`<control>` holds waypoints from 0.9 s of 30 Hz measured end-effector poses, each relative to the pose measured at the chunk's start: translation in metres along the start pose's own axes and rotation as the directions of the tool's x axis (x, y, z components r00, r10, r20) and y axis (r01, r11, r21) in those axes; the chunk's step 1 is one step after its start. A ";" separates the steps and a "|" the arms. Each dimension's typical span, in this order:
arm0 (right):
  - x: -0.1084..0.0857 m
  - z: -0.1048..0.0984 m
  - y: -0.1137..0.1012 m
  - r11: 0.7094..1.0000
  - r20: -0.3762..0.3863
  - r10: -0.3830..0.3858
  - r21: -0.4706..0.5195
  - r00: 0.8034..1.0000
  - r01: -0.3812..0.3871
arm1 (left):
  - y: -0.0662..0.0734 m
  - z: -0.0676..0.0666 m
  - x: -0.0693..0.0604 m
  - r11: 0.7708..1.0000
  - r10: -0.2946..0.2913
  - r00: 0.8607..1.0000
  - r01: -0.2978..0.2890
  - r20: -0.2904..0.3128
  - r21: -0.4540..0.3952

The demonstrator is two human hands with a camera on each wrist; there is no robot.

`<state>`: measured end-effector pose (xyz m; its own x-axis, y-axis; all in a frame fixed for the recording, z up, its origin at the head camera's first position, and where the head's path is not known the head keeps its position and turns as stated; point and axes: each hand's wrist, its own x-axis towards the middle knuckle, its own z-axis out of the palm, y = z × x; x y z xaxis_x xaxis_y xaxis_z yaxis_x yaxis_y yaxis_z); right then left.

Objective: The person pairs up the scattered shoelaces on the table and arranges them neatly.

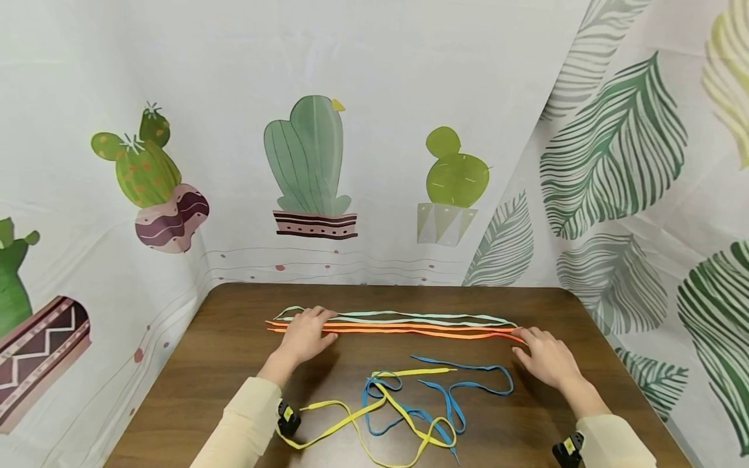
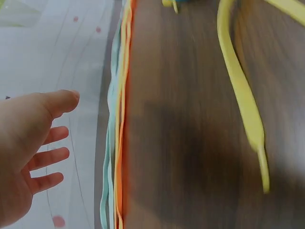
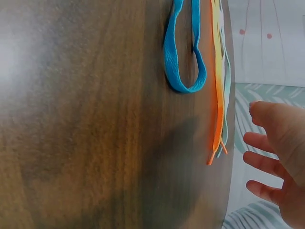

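Note:
A mint-green shoelace (image 1: 412, 316) and an orange shoelace (image 1: 409, 331) lie doubled and stretched side by side across the table's far part. Over their left end is my left hand (image 1: 307, 335), its fingers spread loosely; the left wrist view shows the hand (image 2: 24, 152) beside the laces, gripping nothing. At the right end hovers my right hand (image 1: 548, 356). Its fingers look relaxed in the right wrist view, apart from the orange tips (image 3: 209, 160). Nearer me, a yellow shoelace (image 1: 427, 371) and a blue shoelace (image 1: 506, 383) lie in loose, overlapping loops.
The brown wooden table (image 1: 205, 390) has rounded far corners. Behind it hangs a white cloth (image 1: 386, 65) printed with cacti and leaves, close to the far edge. A small black device (image 1: 288, 418) sits at the left wrist, another (image 1: 567, 450) at the right.

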<state>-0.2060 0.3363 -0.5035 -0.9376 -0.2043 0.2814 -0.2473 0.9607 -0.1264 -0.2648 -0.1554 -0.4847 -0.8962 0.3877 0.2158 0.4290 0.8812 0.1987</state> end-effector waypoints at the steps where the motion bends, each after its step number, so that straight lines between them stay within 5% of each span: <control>1: -0.001 -0.001 -0.001 1.000 -0.003 -0.003 0.001 1.000 0.003 | 0.004 0.001 0.001 1.000 0.006 1.000 -0.006 0.000 -0.009; 16: -0.014 -0.003 -0.019 0.997 -0.085 -0.080 0.016 0.993 0.081 | 0.060 0.020 0.019 0.990 0.123 0.991 -0.119 0.044 -0.073; 27: -0.018 0.001 -0.041 0.991 -0.040 -0.118 0.064 0.992 0.120 | 0.098 0.037 0.031 0.986 0.170 0.977 -0.168 0.127 -0.024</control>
<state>-0.1795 0.3000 -0.5045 -0.8913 -0.3087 0.3320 -0.3736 0.9150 -0.1523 -0.2541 -0.0469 -0.4939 -0.8175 0.5626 0.1233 0.5759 0.7969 0.1822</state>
